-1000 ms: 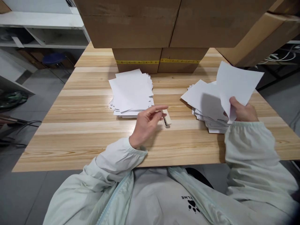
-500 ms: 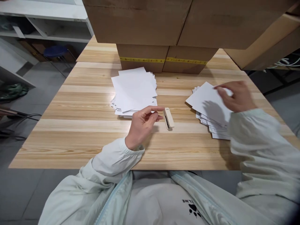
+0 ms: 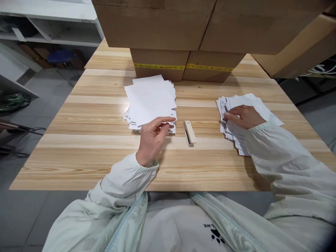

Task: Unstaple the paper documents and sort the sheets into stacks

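Observation:
My left hand (image 3: 153, 140) hovers above the wooden table beside the near edge of the left stack of white paper sheets (image 3: 149, 98). Its fingers are apart and nothing is in them. Just to its right lies a cream stapler (image 3: 189, 133), not touched by either hand. My right hand (image 3: 244, 117) rests over the right stack of paper (image 3: 236, 140), thumb and fingertips near that stack's left edge. Its fingers are loosely bent, and I see no sheet gripped between them. The sheets in both stacks are uneven and fanned out.
Cardboard boxes (image 3: 160, 24) are piled at the back of the wooden table (image 3: 86, 154), the lower ones banded with yellow tape. More cardboard (image 3: 296, 52) stands at the right. Beyond the left edge are a white shelf (image 3: 65, 33) and a blue stool (image 3: 61, 56).
My right hand has come down and left onto the right stack, and its tilted top sheet now lies shifted to the right. My left hand has drawn back slightly left from the stapler.

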### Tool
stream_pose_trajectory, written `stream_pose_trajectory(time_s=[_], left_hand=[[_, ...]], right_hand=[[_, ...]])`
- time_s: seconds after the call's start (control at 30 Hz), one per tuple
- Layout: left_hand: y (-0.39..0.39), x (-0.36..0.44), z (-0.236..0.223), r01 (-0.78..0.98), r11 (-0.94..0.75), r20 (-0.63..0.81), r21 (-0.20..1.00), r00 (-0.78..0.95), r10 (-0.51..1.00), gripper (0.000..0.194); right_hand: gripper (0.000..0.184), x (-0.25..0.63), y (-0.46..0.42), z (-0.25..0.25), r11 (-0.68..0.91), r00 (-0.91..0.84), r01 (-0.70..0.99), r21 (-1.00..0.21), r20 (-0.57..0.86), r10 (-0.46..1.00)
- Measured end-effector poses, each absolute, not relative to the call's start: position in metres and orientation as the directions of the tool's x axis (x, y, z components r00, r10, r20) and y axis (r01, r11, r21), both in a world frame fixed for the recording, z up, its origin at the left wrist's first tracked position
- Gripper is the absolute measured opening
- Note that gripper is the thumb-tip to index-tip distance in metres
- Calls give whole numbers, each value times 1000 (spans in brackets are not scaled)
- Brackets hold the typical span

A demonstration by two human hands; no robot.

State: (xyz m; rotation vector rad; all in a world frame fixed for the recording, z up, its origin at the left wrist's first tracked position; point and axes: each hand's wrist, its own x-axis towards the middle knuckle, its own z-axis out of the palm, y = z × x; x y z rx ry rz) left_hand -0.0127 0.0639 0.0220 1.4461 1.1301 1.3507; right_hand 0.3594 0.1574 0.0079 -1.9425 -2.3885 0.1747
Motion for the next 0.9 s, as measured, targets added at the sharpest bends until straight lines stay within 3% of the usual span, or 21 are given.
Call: stream_pose_trajectory(time_s=[0.07, 0.13, 0.23, 0.3, 0.4, 0.6, 0.73, 0.9], left_hand=[[72, -19, 21, 273, -378, 395, 885, -10, 919, 19], [83, -27, 16, 507, -448, 503, 736, 33, 864, 20], [101, -42, 0, 719, -380, 450, 582, 104, 887, 34], [109, -50, -12, 766, -326, 358, 554, 134, 924, 49], [114, -56, -23, 778, -309, 315, 548, 150, 937, 56], [114, -55, -22, 792, -255, 317, 554, 83, 945, 46], [116, -51, -21, 847, -210, 295, 488, 66, 953, 44], [116, -49, -19, 904, -162, 259, 395, 59, 964, 43]], right_hand=[[22, 343, 155, 15, 254, -247, 952, -169, 60, 967], [27, 312, 156, 24, 343, -319, 881, -325, 126, 939], [32, 254, 164, 32, 395, -394, 700, -594, 140, 908], [31, 221, 173, 30, 400, -422, 609, -685, 147, 895], [27, 188, 189, 19, 413, -440, 549, -727, 169, 882], [21, 168, 206, 3, 370, -448, 610, -700, 81, 890], [21, 166, 203, 5, 366, -451, 605, -707, 75, 890], [23, 159, 198, 10, 277, -507, 485, -829, -8, 862]])
